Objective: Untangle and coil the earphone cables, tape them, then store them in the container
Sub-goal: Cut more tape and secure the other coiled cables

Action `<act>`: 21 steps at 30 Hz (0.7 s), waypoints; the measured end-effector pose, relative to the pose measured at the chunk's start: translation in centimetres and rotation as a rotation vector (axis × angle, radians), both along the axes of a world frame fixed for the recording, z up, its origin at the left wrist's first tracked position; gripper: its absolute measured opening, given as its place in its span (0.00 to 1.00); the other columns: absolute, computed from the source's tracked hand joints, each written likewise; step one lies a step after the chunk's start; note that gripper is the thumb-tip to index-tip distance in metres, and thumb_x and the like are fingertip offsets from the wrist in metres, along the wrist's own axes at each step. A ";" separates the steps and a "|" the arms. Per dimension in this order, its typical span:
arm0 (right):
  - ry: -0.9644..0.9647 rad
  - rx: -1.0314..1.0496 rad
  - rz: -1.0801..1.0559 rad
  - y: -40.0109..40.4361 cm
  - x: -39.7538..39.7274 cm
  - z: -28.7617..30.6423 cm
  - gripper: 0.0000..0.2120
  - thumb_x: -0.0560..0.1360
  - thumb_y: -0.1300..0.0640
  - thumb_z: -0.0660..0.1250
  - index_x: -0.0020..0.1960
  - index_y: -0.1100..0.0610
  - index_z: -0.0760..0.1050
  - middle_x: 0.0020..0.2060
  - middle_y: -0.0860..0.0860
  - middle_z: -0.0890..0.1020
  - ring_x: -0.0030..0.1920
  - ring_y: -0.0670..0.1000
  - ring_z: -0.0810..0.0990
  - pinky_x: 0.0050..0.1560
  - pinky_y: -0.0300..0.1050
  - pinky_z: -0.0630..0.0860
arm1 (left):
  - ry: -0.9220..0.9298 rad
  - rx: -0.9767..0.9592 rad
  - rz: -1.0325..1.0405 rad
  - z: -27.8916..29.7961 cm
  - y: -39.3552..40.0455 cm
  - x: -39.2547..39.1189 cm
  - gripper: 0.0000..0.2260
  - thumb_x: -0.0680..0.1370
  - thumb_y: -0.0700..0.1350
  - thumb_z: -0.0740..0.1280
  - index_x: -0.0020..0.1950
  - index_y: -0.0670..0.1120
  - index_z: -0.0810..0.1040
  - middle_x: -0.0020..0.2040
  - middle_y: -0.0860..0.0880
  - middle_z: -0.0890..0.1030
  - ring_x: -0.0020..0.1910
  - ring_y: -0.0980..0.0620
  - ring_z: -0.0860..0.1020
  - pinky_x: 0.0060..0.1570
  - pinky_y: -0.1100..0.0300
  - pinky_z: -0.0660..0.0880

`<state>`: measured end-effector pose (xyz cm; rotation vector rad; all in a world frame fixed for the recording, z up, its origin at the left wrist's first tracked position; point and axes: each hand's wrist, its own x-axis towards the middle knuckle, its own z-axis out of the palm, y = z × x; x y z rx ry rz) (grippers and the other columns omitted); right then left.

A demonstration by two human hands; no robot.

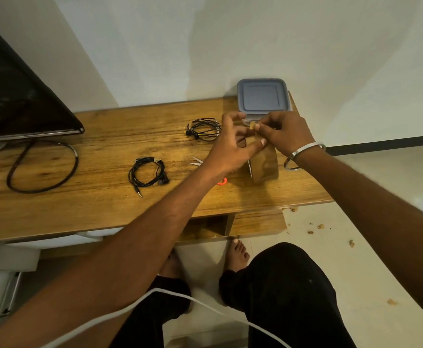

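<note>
At right of centre, the brown tape roll (264, 163) is steadied by the left hand (226, 149), grip unclear. The tape end (251, 125) is pinched by the right hand (284, 133); it should be drawn out slowly. The coiled earphones (204, 129) wait beside.

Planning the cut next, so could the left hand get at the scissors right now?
Probably, once it lets go: the orange-handled scissors lie on the wooden table under the left hand, nothing covering them, but both hands are busy on the brown tape roll.
</note>
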<state>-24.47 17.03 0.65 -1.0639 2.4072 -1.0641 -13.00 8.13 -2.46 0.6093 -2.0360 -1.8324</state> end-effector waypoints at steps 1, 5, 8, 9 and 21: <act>0.004 -0.010 -0.005 0.0 0.1 0.0 0.08 0.76 0.55 0.66 0.51 0.56 0.80 0.41 0.47 0.79 0.38 0.39 0.74 0.35 0.26 0.65 | 0.025 -0.025 -0.020 0.1 0.0 0.0 0.25 0.74 0.40 0.72 0.63 0.49 0.60 0.53 0.49 0.78 0.62 0.48 0.77 0.65 0.53 0.73; -0.061 -0.063 -0.026 0.2 0.1 0.0 0.08 0.76 0.57 0.66 0.52 0.58 0.80 0.42 0.49 0.80 0.40 0.45 0.76 0.38 0.29 0.69 | 0.068 -0.070 -0.090 0.6 -0.6 -0.1 0.15 0.75 0.35 0.69 0.56 0.44 0.66 0.52 0.48 0.76 0.56 0.53 0.76 0.65 0.57 0.72; -0.157 -0.097 -0.037 0.1 -0.1 0.0 0.07 0.76 0.57 0.66 0.51 0.59 0.79 0.37 0.50 0.79 0.34 0.44 0.75 0.37 0.37 0.72 | 0.058 -0.077 -0.153 0.8 -1.0 0.1 0.08 0.77 0.33 0.67 0.54 0.39 0.73 0.49 0.50 0.76 0.54 0.55 0.76 0.58 0.65 0.72; -0.181 -0.100 -0.043 0.1 0.0 -0.1 0.07 0.76 0.57 0.66 0.50 0.59 0.79 0.35 0.49 0.78 0.33 0.44 0.74 0.35 0.36 0.71 | 0.053 -0.081 -0.165 0.8 -1.2 0.1 0.07 0.77 0.32 0.66 0.54 0.38 0.75 0.48 0.50 0.77 0.53 0.56 0.76 0.57 0.67 0.72; -0.251 -0.131 -0.071 0.6 -0.2 0.1 0.09 0.76 0.52 0.66 0.47 0.58 0.79 0.35 0.47 0.77 0.35 0.43 0.74 0.35 0.36 0.71 | -0.059 -0.056 -0.222 1.0 -2.1 -0.3 0.13 0.78 0.36 0.67 0.62 0.36 0.77 0.61 0.43 0.80 0.61 0.54 0.77 0.61 0.67 0.73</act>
